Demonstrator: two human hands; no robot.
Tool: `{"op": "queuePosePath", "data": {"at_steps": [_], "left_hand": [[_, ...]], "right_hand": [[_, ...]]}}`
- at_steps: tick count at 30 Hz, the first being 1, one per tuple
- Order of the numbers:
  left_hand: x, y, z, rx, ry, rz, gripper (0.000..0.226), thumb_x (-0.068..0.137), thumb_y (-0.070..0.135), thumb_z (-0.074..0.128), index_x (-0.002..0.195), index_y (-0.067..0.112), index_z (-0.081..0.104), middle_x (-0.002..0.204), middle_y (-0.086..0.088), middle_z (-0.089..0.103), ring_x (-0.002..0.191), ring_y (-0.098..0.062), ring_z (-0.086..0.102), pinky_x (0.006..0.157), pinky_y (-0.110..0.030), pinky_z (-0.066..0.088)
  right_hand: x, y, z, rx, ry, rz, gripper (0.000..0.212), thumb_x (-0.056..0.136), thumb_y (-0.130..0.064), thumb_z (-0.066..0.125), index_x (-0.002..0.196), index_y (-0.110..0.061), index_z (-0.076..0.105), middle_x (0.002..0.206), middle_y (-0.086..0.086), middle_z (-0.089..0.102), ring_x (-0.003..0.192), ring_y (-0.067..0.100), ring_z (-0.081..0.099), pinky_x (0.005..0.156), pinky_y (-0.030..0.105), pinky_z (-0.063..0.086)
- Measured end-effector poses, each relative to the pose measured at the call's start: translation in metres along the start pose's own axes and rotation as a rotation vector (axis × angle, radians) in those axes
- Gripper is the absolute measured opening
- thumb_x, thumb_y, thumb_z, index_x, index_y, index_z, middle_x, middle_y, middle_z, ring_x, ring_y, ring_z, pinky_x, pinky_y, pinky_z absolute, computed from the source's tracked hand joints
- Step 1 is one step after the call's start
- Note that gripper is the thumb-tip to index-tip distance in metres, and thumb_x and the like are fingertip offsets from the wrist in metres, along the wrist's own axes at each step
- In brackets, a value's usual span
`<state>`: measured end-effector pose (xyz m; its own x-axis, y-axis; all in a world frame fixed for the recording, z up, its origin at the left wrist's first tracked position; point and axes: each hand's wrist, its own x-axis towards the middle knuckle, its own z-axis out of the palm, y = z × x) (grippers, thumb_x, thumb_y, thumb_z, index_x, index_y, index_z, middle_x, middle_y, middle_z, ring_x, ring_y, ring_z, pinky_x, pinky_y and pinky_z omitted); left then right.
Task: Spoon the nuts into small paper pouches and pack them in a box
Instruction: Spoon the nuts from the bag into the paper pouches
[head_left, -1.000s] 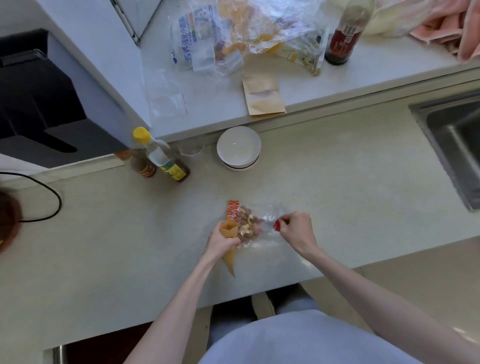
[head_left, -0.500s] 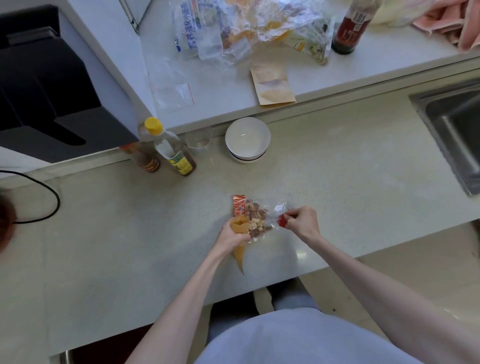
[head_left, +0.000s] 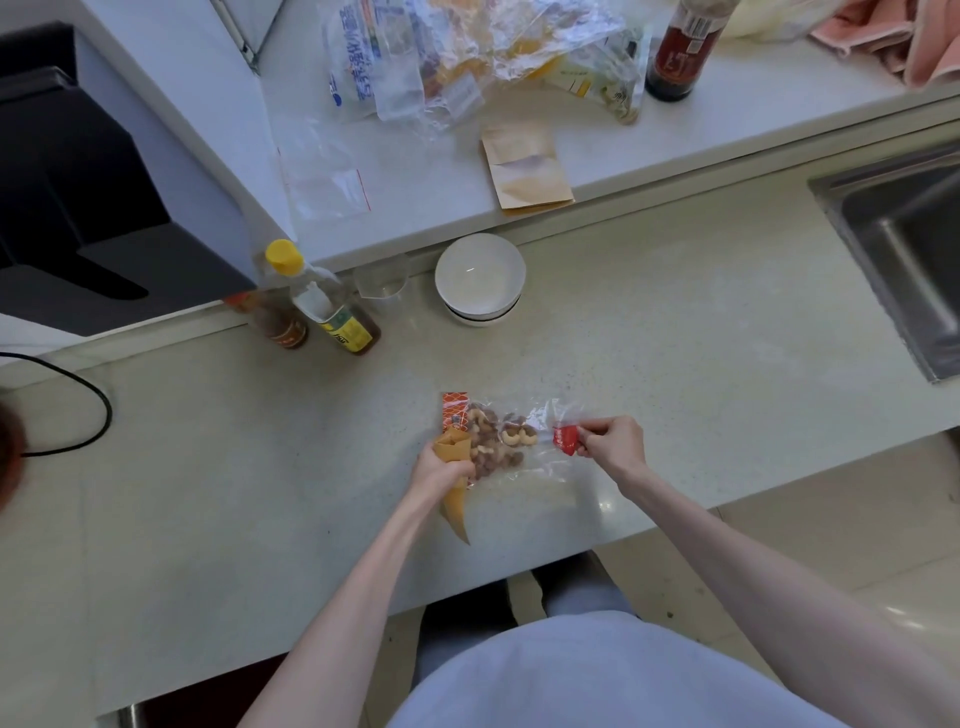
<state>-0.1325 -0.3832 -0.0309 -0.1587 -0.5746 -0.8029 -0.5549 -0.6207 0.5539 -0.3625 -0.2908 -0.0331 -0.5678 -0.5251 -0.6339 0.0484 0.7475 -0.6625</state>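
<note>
Gripping a small brown paper pouch (head_left: 453, 453) by its mouth, the left hand (head_left: 439, 470) holds it against the clear nut bag (head_left: 506, 441) near the counter's (head_left: 675, 338) front edge, while the right hand (head_left: 613, 444) pinches a small red spoon (head_left: 566, 439). Pouch and bag look light and floppy — best held at the rim. White bowls (head_left: 480, 278), a plastic cup (head_left: 382, 280) and two bottles (head_left: 317, 301) stand well apart along the back edge — nothing obstructs.

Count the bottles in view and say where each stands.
3. A yellow-capped bottle and a smaller brown bottle stand side by side on the lower counter, left of the white bowl. A dark bottle stands on the upper shelf. Others may lie outside the frame.
</note>
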Motion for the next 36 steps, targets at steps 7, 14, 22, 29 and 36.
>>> {"op": "queuePosePath", "data": {"at_steps": [7, 14, 22, 29, 36], "left_hand": [[0.002, 0.000, 0.006, -0.028, 0.041, 0.001, 0.041, 0.070, -0.004, 0.072, 0.109, 0.004, 0.063, 0.099, -0.014, 0.069, 0.082, -0.022, 0.064, 0.071, -0.032, 0.054], [-0.001, 0.002, 0.014, -0.034, 0.131, -0.004, 0.042, 0.071, -0.006, 0.069, 0.111, -0.001, 0.062, 0.088, -0.008, 0.066, 0.072, -0.020, 0.061, 0.062, -0.027, 0.050], [-0.003, -0.003, 0.021, -0.027, 0.230, 0.026, 0.047, 0.070, -0.004, 0.072, 0.115, 0.002, 0.061, 0.092, -0.007, 0.066, 0.075, -0.018, 0.061, 0.059, -0.025, 0.049], [-0.017, 0.002, 0.036, 0.108, 0.406, 0.125, 0.061, 0.070, -0.003, 0.076, 0.124, 0.007, 0.050, 0.116, -0.012, 0.054, 0.100, -0.030, 0.057, 0.069, -0.025, 0.044], [-0.042, 0.048, 0.076, 0.289, 0.515, 0.472, 0.060, 0.062, 0.001, 0.082, 0.113, 0.012, 0.052, 0.107, -0.006, 0.058, 0.099, -0.025, 0.058, 0.086, -0.040, 0.049]], "right_hand": [[0.014, 0.006, -0.026, -0.072, 0.019, -0.020, 0.012, 0.084, -0.001, 0.066, 0.090, -0.002, 0.076, 0.065, 0.003, 0.070, 0.060, 0.012, 0.064, 0.072, 0.031, 0.058], [0.028, 0.018, -0.056, -0.109, 0.009, -0.035, 0.011, 0.085, -0.003, 0.066, 0.084, -0.004, 0.076, 0.060, 0.005, 0.069, 0.054, 0.010, 0.062, 0.062, 0.019, 0.054], [0.040, 0.028, -0.101, -0.114, 0.041, -0.008, 0.010, 0.084, -0.003, 0.067, 0.087, -0.003, 0.076, 0.060, 0.002, 0.069, 0.054, 0.006, 0.063, 0.053, 0.007, 0.049], [0.044, 0.019, -0.138, -0.137, 0.047, -0.038, 0.013, 0.085, -0.004, 0.067, 0.092, 0.002, 0.076, 0.067, 0.011, 0.071, 0.061, 0.013, 0.064, 0.069, 0.026, 0.054], [0.033, -0.017, -0.169, -0.110, 0.053, -0.110, 0.011, 0.084, -0.005, 0.069, 0.091, 0.000, 0.075, 0.066, 0.010, 0.071, 0.059, 0.014, 0.064, 0.067, 0.026, 0.055]]}}
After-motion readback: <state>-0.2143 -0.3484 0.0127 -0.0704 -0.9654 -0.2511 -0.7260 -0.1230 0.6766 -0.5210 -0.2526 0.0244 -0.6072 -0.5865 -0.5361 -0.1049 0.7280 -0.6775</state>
